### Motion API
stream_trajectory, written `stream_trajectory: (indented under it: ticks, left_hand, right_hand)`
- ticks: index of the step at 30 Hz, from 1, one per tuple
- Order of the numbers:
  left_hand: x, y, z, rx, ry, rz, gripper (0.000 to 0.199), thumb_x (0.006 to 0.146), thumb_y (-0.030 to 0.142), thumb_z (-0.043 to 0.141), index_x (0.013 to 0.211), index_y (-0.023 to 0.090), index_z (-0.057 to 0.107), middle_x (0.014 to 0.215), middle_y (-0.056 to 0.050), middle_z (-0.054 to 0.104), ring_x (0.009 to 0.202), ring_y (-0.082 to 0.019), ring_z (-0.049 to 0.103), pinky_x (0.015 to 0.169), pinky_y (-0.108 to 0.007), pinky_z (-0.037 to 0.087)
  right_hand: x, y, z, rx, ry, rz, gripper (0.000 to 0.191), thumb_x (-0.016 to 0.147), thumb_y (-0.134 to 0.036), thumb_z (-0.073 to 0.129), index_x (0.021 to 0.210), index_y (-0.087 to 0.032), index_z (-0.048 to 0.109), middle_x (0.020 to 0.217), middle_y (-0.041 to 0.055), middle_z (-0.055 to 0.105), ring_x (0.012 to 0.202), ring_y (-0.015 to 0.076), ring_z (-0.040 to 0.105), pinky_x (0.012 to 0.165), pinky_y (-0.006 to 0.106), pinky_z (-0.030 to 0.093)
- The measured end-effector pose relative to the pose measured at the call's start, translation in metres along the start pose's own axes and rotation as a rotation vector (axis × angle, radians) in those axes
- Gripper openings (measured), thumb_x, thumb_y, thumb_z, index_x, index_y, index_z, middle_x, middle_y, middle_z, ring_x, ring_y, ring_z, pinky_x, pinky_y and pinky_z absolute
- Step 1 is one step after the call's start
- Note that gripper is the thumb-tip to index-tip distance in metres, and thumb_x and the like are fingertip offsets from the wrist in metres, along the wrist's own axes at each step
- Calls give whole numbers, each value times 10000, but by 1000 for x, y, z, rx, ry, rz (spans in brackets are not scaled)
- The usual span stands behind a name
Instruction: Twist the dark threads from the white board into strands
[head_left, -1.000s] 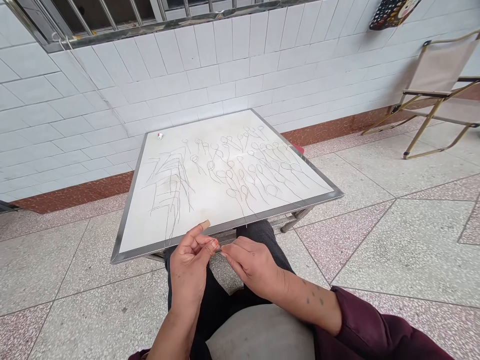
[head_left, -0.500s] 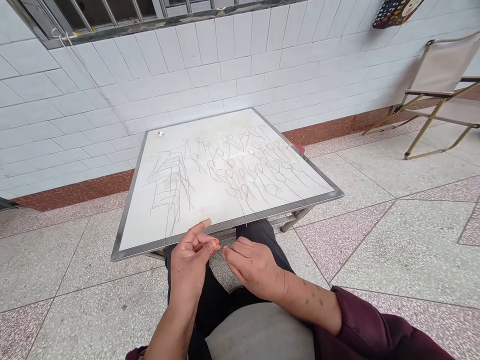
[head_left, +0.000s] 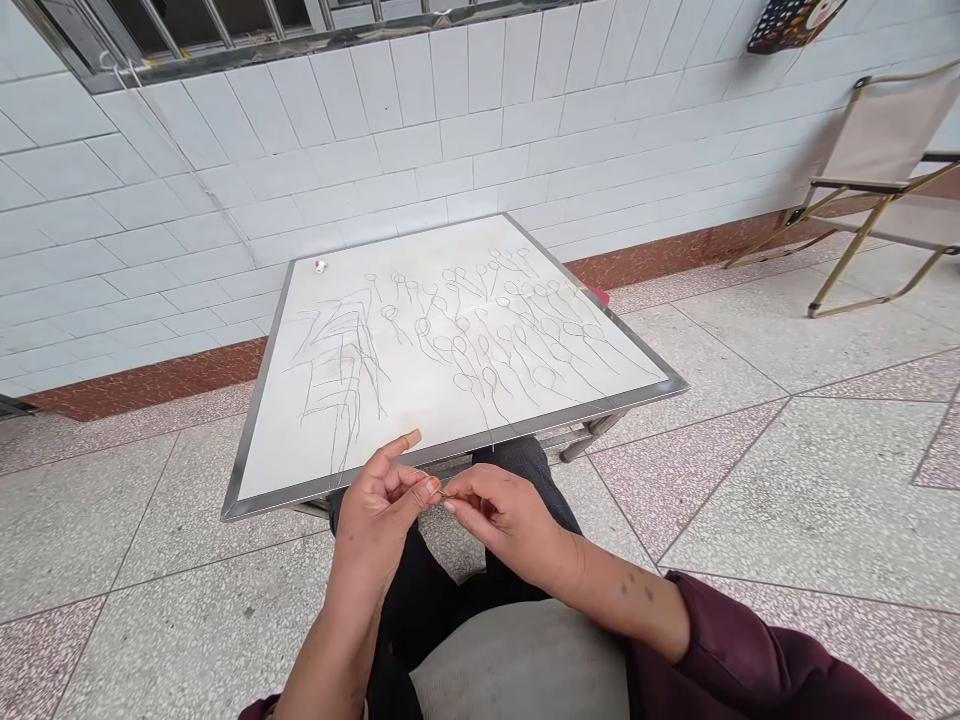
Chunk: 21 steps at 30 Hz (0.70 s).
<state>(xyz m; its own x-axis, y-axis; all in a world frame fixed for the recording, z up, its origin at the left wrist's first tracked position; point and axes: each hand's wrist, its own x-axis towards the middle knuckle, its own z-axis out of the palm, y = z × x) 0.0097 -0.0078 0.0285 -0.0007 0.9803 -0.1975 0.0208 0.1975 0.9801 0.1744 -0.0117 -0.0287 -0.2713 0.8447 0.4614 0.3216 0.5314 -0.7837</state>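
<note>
My left hand (head_left: pixel 379 515) is closed in a pinch, thumb against fingertip, with the index finger stretched out and a tan bandage on its tip. Touching it at the fingertips is my right hand (head_left: pixel 506 515), also pinched. Between them shows a short bit of thin wire (head_left: pixel 442 493); most of it is hidden by the fingers. Both hands are in front of the near table edge, above my lap. On the white table (head_left: pixel 420 400) lie several thin wires with looped ends (head_left: pixel 487 380), spread over the middle and right. Several bent wires without clear loops (head_left: pixel 345 385) lie at the left.
A small white and red object (head_left: pixel 321 266) sits at the table's far left corner. The table's grey metal rim (head_left: pixel 255 400) runs round it. Behind stands a white tiled wall (head_left: pixel 420 130) with a barred window. A folding chair (head_left: pixel 877 180) is at the right.
My right hand has turned and its fingers have come up against the left fingertips, its thumb now showing. The left hand has shifted only slightly. The wires on the table have not moved.
</note>
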Motion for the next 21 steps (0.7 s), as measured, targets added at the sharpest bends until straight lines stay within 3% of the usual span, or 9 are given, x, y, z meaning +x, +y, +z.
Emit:
stream_trajectory:
  ticks: [11, 17, 21]
  left_hand:
    - [0, -4, 7, 7, 89, 62, 543, 717, 308, 776, 1231, 202, 640, 675, 35, 653, 685, -144, 612, 726, -292, 504]
    - [1, -1, 5, 49, -30, 12, 627, 741, 344, 762, 1324, 203, 579, 725, 13, 660, 678, -151, 572, 604, -254, 461]
    - [0, -2, 2, 64, -86, 75, 573, 846, 365, 662, 1381, 217, 524, 842, -20, 692, 671, -138, 564, 659, -275, 471]
  right_hand:
    - [-3, -1, 3, -359, 45, -278, 187, 948, -107, 469, 1005, -182, 631, 697, 18, 615, 641, 163, 508, 585, 279, 426]
    - [0, -1, 0, -114, 47, -48, 45, 943, -196, 537, 929, -202, 580, 760, 7, 634, 660, 136, 563, 589, 247, 447]
    - [-2, 2, -2, -32, 35, 80, 25, 927, -203, 543, 947, -206, 558, 685, -25, 580, 572, 116, 512, 532, 232, 421]
